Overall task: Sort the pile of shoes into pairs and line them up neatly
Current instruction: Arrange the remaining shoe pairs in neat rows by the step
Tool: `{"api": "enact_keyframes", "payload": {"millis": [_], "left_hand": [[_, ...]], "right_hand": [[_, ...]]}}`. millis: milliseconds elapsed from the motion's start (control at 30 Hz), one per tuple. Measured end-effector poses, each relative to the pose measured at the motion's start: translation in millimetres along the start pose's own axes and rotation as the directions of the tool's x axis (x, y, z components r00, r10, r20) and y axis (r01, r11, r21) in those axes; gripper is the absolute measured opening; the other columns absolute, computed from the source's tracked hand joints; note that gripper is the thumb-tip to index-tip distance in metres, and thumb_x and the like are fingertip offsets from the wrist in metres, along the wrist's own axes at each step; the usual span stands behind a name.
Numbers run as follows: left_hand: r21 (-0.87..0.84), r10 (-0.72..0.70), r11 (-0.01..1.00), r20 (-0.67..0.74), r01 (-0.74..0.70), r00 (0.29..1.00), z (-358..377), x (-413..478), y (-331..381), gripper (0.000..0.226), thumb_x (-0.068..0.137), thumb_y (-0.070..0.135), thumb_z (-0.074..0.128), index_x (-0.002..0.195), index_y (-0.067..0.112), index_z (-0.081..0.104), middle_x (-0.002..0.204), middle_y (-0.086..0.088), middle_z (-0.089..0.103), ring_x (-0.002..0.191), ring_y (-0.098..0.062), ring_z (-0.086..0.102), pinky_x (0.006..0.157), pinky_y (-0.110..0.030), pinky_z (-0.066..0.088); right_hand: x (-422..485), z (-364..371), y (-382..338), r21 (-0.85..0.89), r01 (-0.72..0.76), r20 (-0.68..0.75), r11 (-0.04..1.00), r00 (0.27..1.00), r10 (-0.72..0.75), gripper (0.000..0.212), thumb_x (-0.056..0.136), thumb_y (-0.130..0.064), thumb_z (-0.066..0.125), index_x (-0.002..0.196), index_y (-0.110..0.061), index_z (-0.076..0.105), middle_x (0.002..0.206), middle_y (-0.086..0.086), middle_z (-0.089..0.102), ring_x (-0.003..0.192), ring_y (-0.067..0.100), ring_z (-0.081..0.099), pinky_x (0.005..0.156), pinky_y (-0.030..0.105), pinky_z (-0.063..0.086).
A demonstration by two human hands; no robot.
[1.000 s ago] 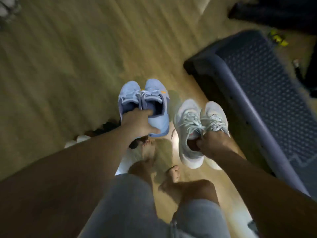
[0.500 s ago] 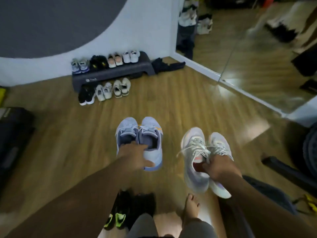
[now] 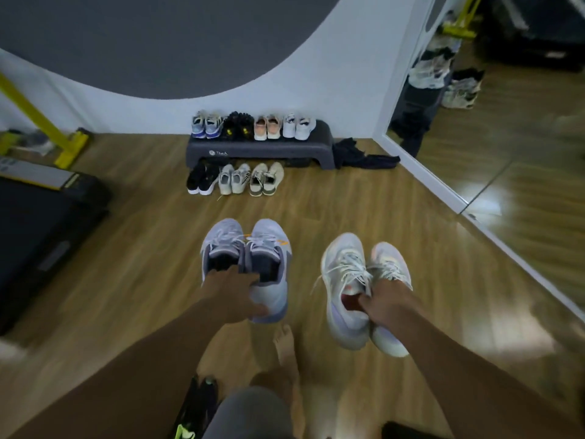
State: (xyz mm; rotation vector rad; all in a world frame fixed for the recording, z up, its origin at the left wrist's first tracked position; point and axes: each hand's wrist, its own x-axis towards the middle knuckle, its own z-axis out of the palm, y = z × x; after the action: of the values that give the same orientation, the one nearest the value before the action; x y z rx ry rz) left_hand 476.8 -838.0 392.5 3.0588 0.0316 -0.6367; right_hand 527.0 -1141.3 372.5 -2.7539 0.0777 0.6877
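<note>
Fingers of the left hand (image 3: 235, 291) curl into the heel openings of the blue-grey pair (image 3: 247, 248), clamping both trainers side by side with toes pointing away, lifted above the wooden floor (image 3: 126, 248). To its right and apart from it, the right hand (image 3: 384, 304) pinches the white pair (image 3: 345, 267) by the inner heel collars, the shoes hanging slightly splayed with laces loose. A bare foot (image 3: 286, 353) stands on the floor between and below the two pairs, and black and neon-green shoes (image 3: 196, 410) lie at the bottom edge. Further off, a dark step platform (image 3: 262, 150) sits against the wall and carries four pairs (image 3: 253, 126) in a row along its top; three pairs (image 3: 235, 182) line the floor along its front edge. A dark cloth (image 3: 364, 156) lies at the platform's right end, beside a wall mirror (image 3: 522, 122). A dark treadmill (image 3: 38, 232) occupies the left side.
</note>
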Motion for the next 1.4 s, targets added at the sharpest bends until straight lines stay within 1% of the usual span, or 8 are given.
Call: {"api": "enact_keyframes", "payload": {"millis": [100, 267, 600, 833, 1033, 1167, 1267, 1400], "left_hand": [[-0.001, -0.020, 1.000, 0.094, 0.020, 0.995, -5, 64, -5, 0.062, 0.074, 0.074, 0.055, 0.127, 0.041, 0.051, 0.124, -0.003, 0.057, 0.111, -0.026, 0.059, 0.092, -0.037, 0.041], [-0.063, 0.034, 0.998, 0.203, -0.021, 0.979, -23, 160, -20, 0.063, 0.074, 0.074, 0.056, 0.128, 0.041, 0.050, 0.119, -0.002, 0.056, 0.106, -0.023, 0.058, 0.090, -0.036, 0.041], [-0.101, 0.093, 0.992, 0.225, -0.072, 0.970, -99, 337, -36, 0.062, 0.073, 0.075, 0.055, 0.127, 0.045, 0.050, 0.110, -0.001, 0.056, 0.097, -0.023, 0.056, 0.082, -0.035, 0.040], [-0.090, 0.084, 0.994, 0.279, -0.062, 0.956, -126, 486, -35, 0.057, 0.076, 0.067, 0.055, 0.127, 0.045, 0.047, 0.115, -0.002, 0.052, 0.102, -0.023, 0.054, 0.084, -0.036, 0.035], [-0.050, 0.074, 0.997, 0.368, -0.060, 0.927, -131, 627, -30, 0.060, 0.075, 0.070, 0.057, 0.127, 0.041, 0.045, 0.120, -0.003, 0.050, 0.103, -0.026, 0.054, 0.093, -0.040, 0.035], [-0.058, 0.076, 0.997, 0.337, -0.060, 0.939, -104, 722, -32, 0.063, 0.070, 0.079, 0.047, 0.119, 0.040, 0.049, 0.115, -0.001, 0.050, 0.104, -0.023, 0.052, 0.091, -0.040, 0.034], [-0.070, 0.093, 0.995, 0.330, -0.074, 0.939, -68, 804, -34, 0.062, 0.072, 0.076, 0.049, 0.118, 0.035, 0.051, 0.113, -0.002, 0.049, 0.102, -0.025, 0.052, 0.088, -0.037, 0.033], [-0.066, 0.086, 0.995, 0.300, -0.070, 0.950, 2, 913, -40, 0.063, 0.069, 0.074, 0.055, 0.120, 0.037, 0.052, 0.113, -0.001, 0.048, 0.104, -0.024, 0.054, 0.087, -0.036, 0.034]], "right_hand": [[57, -6, -11, -0.032, -0.023, 0.013, 0.999, 1.000, 0.023, 0.047, 0.076, -0.058, 0.046, 0.113, -0.033, 0.062, 0.096, -0.005, 0.066, 0.091, 0.020, 0.063, 0.079, 0.036, 0.053], [148, -31, -36, -0.096, -0.088, 0.081, 0.992, 0.992, 0.096, 0.039, 0.080, -0.057, 0.053, 0.107, -0.031, 0.063, 0.092, -0.006, 0.066, 0.087, 0.017, 0.062, 0.071, 0.031, 0.050], [304, -105, -88, -0.052, -0.094, 0.081, 0.994, 0.992, 0.098, 0.038, 0.088, -0.047, 0.051, 0.117, -0.024, 0.063, 0.106, 0.000, 0.067, 0.098, 0.020, 0.062, 0.081, 0.033, 0.051], [461, -135, -119, 0.003, -0.092, 0.140, 0.996, 0.986, 0.091, 0.034, 0.085, -0.046, 0.052, 0.111, -0.026, 0.062, 0.093, -0.004, 0.066, 0.087, 0.016, 0.063, 0.080, 0.039, 0.056], [613, -158, -143, 0.009, -0.083, 0.212, 0.997, 0.974, 0.079, 0.035, 0.086, -0.046, 0.054, 0.111, -0.024, 0.061, 0.098, -0.002, 0.065, 0.092, 0.019, 0.063, 0.082, 0.039, 0.056], [700, -137, -137, -0.003, -0.147, 0.203, 0.989, 0.968, 0.145, 0.024, 0.085, -0.043, 0.049, 0.097, -0.026, 0.062, 0.095, -0.002, 0.065, 0.092, 0.020, 0.063, 0.075, 0.030, 0.050], [756, -94, -118, 0.002, -0.195, 0.216, 0.981, 0.958, 0.191, 0.024, 0.079, -0.048, 0.042, 0.081, -0.027, 0.054, 0.091, 0.001, 0.064, 0.089, 0.024, 0.063, 0.074, 0.033, 0.052], [827, -26, -94, -0.042, -0.216, 0.181, 0.975, 0.959, 0.220, 0.033, 0.082, -0.050, 0.039, 0.094, -0.026, 0.058, 0.102, 0.005, 0.061, 0.100, 0.029, 0.060, 0.074, 0.033, 0.047]]}}
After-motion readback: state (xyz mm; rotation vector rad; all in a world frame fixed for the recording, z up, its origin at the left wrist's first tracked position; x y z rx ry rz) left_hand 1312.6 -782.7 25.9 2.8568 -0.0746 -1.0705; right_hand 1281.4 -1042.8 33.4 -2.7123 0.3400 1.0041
